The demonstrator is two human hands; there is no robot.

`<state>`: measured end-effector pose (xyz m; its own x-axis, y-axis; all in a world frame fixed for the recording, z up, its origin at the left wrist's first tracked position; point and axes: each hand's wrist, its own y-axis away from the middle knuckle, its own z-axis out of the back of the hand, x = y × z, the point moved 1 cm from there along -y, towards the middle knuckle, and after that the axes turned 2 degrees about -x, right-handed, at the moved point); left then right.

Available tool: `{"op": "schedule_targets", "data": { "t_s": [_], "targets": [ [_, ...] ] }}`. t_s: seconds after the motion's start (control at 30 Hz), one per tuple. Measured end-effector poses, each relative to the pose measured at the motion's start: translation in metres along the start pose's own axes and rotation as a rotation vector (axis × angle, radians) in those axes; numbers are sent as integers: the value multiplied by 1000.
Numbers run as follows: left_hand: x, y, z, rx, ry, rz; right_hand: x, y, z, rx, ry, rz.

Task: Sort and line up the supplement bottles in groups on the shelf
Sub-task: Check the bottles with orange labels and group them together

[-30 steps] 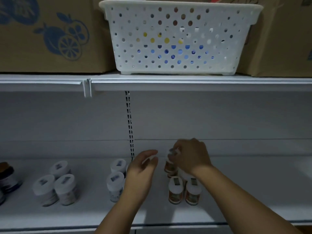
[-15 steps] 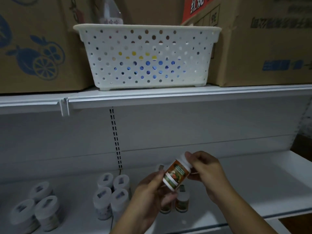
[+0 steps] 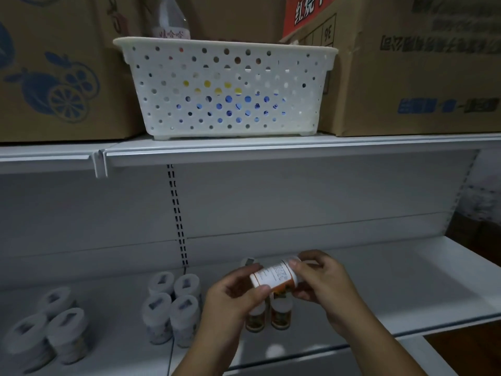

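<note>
I hold an orange supplement bottle (image 3: 273, 276) tilted on its side above the white shelf (image 3: 379, 280), its white text panel facing me. My left hand (image 3: 235, 294) grips its base and my right hand (image 3: 322, 280) grips its capped end. Below it stand two orange bottles (image 3: 268, 316) with white caps, and another cap (image 3: 248, 261) shows behind. A group of several white-capped bottles (image 3: 173, 308) stands to the left, and a further group of three (image 3: 51, 329) at the far left.
The upper shelf (image 3: 244, 149) carries a white perforated basket (image 3: 227, 88) between cardboard boxes (image 3: 54, 69), with another box (image 3: 423, 66) on the right. The lower shelf's right end wall (image 3: 461, 196) is near. A slotted upright (image 3: 177, 213) runs down the back panel.
My right hand lifted an orange bottle off the shelf, my left hand joined it, and the bottle has turned from its picture side to its text side. The view shifted upward and rightward.
</note>
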<state>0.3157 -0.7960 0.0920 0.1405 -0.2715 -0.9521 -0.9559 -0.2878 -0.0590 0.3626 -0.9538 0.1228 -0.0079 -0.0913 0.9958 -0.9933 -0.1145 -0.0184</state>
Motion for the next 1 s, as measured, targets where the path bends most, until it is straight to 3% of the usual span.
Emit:
{"op": "schedule_targets", "data": {
  "t_s": [0.1, 0.3, 0.5, 0.63, 0.83, 1.0],
  "targets": [
    [1, 5, 2, 33, -7, -37, -4, 1, 1, 19, -91, 39],
    [0, 14, 4, 136, 70, 105, -9, 7, 0, 89, -209, 93],
    [4, 10, 9, 98, 48, -32, -15, 9, -6, 71, -10, -26],
    [7, 7, 11, 127, 40, -32, -13, 9, -4, 105, -58, 24],
    [2, 10, 11, 255, 136, 151, -19, 11, -2, 266, -230, 52],
    [2, 7, 13, 137, 65, -26, -18, 12, -7, 190, -178, 51]
  ]
}}
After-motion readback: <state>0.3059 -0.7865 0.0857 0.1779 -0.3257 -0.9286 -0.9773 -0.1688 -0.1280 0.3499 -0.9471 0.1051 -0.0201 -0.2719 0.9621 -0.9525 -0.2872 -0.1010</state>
